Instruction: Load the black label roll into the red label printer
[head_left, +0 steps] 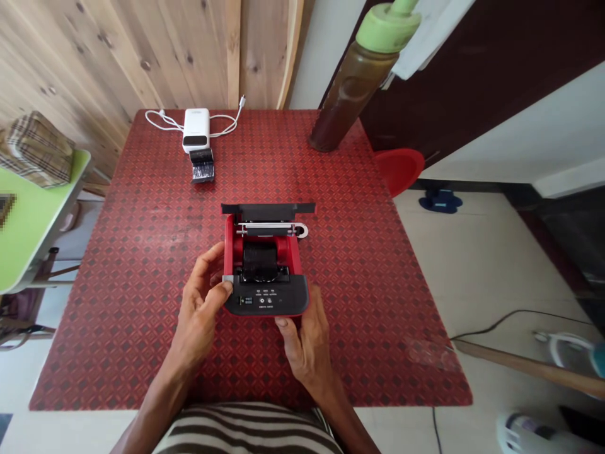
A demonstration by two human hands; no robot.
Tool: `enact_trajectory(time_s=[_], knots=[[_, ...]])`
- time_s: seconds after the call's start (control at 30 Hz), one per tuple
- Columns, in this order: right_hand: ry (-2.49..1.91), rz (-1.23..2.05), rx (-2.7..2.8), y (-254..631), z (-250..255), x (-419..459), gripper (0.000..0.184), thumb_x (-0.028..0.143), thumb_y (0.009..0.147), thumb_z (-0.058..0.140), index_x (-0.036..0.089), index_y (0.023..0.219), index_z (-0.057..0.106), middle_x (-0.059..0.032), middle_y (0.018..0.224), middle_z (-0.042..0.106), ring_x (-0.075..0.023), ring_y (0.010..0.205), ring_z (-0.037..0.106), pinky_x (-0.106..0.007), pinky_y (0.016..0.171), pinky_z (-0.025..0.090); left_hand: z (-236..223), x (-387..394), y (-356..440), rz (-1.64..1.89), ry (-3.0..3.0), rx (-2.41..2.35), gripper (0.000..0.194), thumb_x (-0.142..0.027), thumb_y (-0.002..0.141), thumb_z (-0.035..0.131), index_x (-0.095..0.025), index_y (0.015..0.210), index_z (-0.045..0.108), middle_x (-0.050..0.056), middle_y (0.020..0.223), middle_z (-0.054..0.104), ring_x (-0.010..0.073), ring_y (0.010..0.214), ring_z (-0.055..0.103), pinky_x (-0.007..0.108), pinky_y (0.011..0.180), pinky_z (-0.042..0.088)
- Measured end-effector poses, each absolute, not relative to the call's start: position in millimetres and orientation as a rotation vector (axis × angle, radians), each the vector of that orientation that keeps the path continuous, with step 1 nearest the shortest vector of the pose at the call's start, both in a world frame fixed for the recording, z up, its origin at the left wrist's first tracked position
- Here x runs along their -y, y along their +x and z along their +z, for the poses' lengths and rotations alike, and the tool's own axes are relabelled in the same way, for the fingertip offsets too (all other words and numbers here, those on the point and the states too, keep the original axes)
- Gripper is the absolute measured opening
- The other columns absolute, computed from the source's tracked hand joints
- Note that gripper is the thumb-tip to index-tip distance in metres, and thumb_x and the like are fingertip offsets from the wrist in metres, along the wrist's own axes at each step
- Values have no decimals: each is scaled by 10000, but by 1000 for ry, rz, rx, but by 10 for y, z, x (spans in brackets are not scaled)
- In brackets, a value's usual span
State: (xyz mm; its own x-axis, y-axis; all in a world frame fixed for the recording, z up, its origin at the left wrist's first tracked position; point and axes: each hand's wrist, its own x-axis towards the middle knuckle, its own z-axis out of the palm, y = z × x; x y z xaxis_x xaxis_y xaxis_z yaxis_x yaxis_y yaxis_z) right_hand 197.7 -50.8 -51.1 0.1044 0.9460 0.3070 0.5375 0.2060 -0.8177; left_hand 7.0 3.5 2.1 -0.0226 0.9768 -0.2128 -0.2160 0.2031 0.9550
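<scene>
A small red and black printer sits in the middle of the red patterned table, its lid open and a black roll showing inside. My left hand grips the printer's left side, thumb on the front left corner and fingers curled along the side. My right hand rests at the front right corner, fingers bent against the printer's lower edge.
A white power bank with a white cable and a small black block lie at the table's far end. A tall brown bottle with a green cap stands at the far right. A green side table is on the left.
</scene>
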Motion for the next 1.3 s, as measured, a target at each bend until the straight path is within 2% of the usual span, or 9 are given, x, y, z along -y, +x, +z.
enact_trajectory(time_s=[0.07,0.13,0.27,0.43,0.63,0.9,1.1,1.2,1.3], knots=[[-1449,508,1537,2046,-419,498,629,651,1171,427,232,1622,558,-185,1475,683,-361,1315,706,-590,1063,628,-15,-32,51,1182,915,-1171,564,-346,1023,738,-314,1580,658,64,1624,690,313,1442,674,426,1117,568],[-1449,380,1514,2143,-249,414,587,587,1182,460,244,1649,555,-173,1500,696,-350,1349,705,-573,1085,623,-43,-36,31,1182,952,-1157,564,-359,1026,737,-316,1584,659,70,1624,689,327,1448,673,445,1120,575],[-1339,194,1731,2273,226,-25,276,133,1132,621,276,1314,771,-58,1196,834,-223,1103,790,-412,1014,648,-74,-43,0,1185,997,-1130,585,-429,1025,761,-313,1589,656,91,1617,691,356,1433,686,491,1110,597],[-1288,355,2509,2044,628,-650,213,40,1095,625,147,1098,809,-121,1165,850,-268,1101,787,-426,1028,641,-75,-28,-17,1179,1008,-1109,582,-456,1054,747,-313,1607,633,88,1664,653,357,1490,643,522,1199,548],[-1629,462,2851,1713,699,-922,281,49,1115,561,111,1275,783,-179,1277,821,-324,1273,770,-411,1003,612,-50,-19,-11,1147,996,-1113,605,-489,1060,743,-301,1618,606,95,1674,631,336,1434,656,510,1199,537],[-1686,507,2849,1724,836,-977,263,93,1103,584,151,1274,774,-152,1231,835,-323,1076,831,-399,846,609,-6,-30,1,1128,971,-1135,626,-528,1039,757,-295,1602,611,103,1603,668,329,1372,671,497,1165,548],[-1478,240,2426,1959,832,-589,120,122,1017,693,228,1028,748,-73,982,805,-251,886,782,-354,748,601,13,-21,-2,1135,963,-1129,598,-500,1045,750,-316,1597,616,95,1624,664,335,1390,679,489,1151,565],[-1443,237,2065,2272,802,-337,78,246,1035,727,282,1103,741,-22,932,784,-195,741,717,-344,686,599,-6,-13,-11,1128,951,-1126,598,-491,1046,752,-327,1604,616,87,1615,678,326,1374,696,482,1142,573],[-1646,256,1569,2561,646,-160,207,389,962,838,282,1118,753,3,858,771,-171,624,659,-321,568,546,-53,-5,-24,1139,979,-1154,586,-481,1053,744,-335,1608,625,77,1613,683,318,1391,690,457,1121,579]])
